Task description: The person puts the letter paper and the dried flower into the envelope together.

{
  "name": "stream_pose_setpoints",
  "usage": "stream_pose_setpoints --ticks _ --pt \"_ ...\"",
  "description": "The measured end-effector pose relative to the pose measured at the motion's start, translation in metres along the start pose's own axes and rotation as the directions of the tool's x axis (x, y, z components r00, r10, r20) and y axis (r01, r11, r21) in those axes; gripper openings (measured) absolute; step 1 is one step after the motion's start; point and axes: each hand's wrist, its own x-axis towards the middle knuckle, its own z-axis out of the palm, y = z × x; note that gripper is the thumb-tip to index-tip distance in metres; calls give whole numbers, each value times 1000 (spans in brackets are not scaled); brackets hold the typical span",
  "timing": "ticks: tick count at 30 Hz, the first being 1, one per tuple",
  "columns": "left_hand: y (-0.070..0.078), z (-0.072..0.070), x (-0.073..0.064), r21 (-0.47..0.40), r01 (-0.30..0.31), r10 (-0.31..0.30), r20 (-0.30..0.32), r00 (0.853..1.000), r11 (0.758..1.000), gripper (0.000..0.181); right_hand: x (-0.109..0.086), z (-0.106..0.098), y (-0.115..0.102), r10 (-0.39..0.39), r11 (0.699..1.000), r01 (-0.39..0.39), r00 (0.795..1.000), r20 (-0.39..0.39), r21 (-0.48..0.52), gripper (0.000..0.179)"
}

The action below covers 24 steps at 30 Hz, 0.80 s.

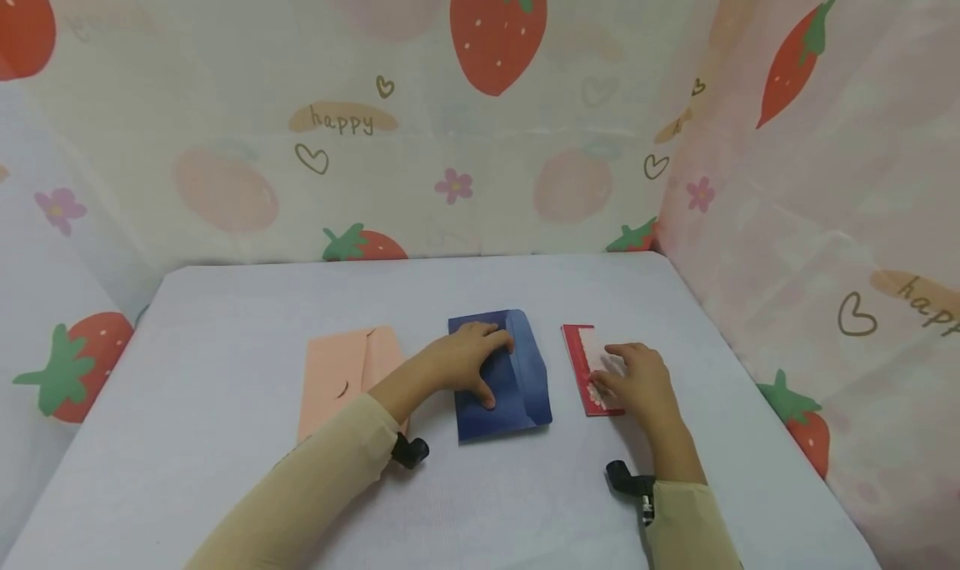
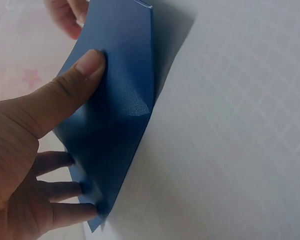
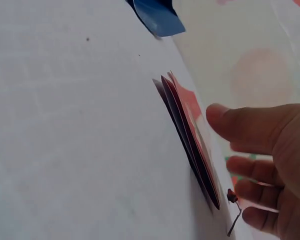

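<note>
A dark blue envelope point(image 1: 487, 416) lies on the table, its flap point(image 1: 532, 378) unfolded to the right. My left hand point(image 1: 468, 357) rests across it, thumb and fingers spread. In the left wrist view the thumb presses the blue surface point(image 2: 125, 75) and the fingertips touch near its other edge. Right of the envelope lies a folded red card point(image 1: 573, 357) with a pale lacy front. Over its right side hovers my right hand point(image 1: 641, 378), fingers loosely bent and holding nothing. In the right wrist view that hand is apart from the card point(image 3: 182, 125), whose layers stand slightly apart.
A peach envelope point(image 1: 330, 366) with a small curved mark lies left of the blue one, partly under my left forearm. The white table point(image 1: 225, 312) meets a strawberry-printed cloth point(image 1: 465, 137) behind and at the sides. Black cameras point(image 1: 408, 451) sit at both wrists.
</note>
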Motion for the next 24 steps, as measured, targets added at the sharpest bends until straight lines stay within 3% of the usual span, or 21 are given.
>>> stream_pose_setpoints --ticks 3,9,17,24 --pt "1 -2 -1 -14 -6 6 1 1000 1000 85 0 -1 2 52 998 -51 998 25 -41 68" --pt "1 -4 -3 -42 -8 7 -22 1000 999 87 1 -4 2 46 996 -39 996 81 -79 77" --pt "-1 0 -1 -37 -19 19 -11 1000 999 86 1 7 -3 53 983 -46 998 35 -179 69" --pt "-2 -1 1 -48 -19 19 1 1000 999 84 2 7 -10 115 988 -111 993 26 -107 62"
